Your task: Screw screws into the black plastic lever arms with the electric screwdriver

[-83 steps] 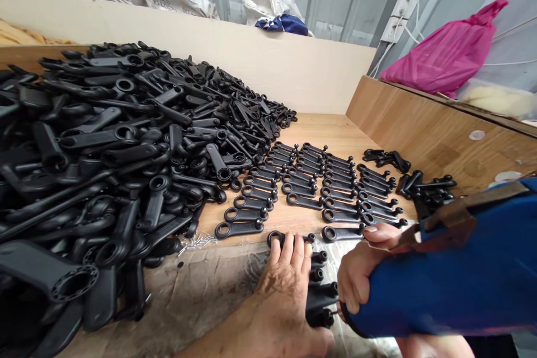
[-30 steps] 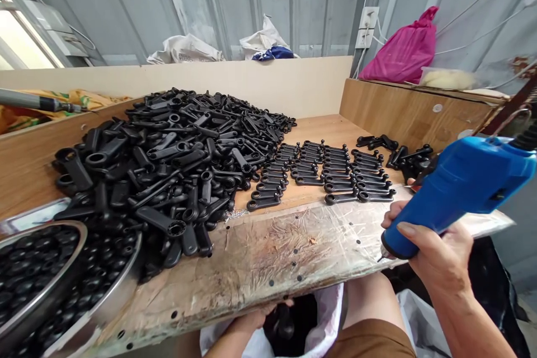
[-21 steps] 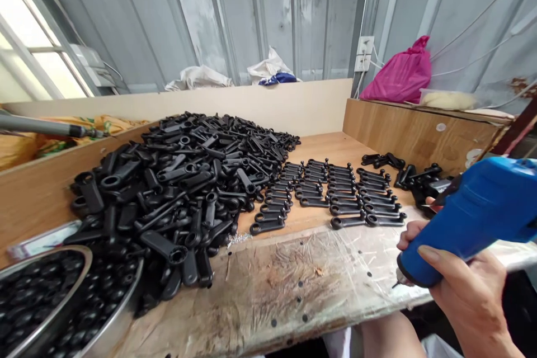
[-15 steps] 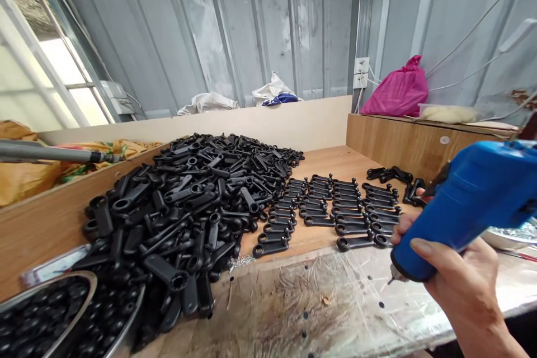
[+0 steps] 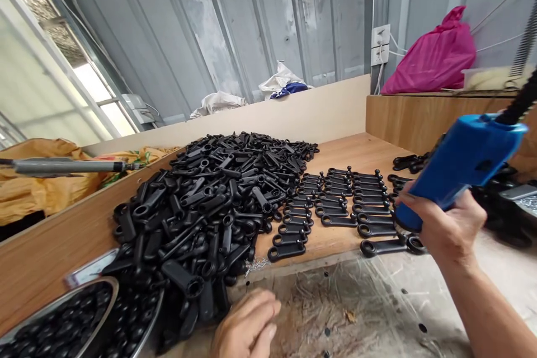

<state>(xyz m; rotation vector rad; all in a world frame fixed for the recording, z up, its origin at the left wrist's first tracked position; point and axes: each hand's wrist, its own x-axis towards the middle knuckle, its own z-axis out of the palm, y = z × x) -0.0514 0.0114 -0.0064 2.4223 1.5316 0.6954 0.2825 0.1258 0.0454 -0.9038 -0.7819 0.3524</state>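
Observation:
My right hand is wrapped round a blue electric screwdriver, held tilted over the right end of the laid-out parts. My left hand is low in the middle, above the worn front of the bench, its fingers curled together; what they hold, if anything, is hidden. Just beyond it lies a little heap of small silver screws. Black crank handles with small upright pegs are laid in columns on the wood. To their left rises a large pile of black handles.
Metal-rimmed bowls of round black knobs stand at the lower left. A grey rod-like tool juts in from the left. Wooden boards edge the bench. A pink bag sits on the right ledge near wall sockets.
My left hand has come into view at the bottom. My right hand has lifted the screwdriver slightly and turned it more upright. The view has shifted and tilted.

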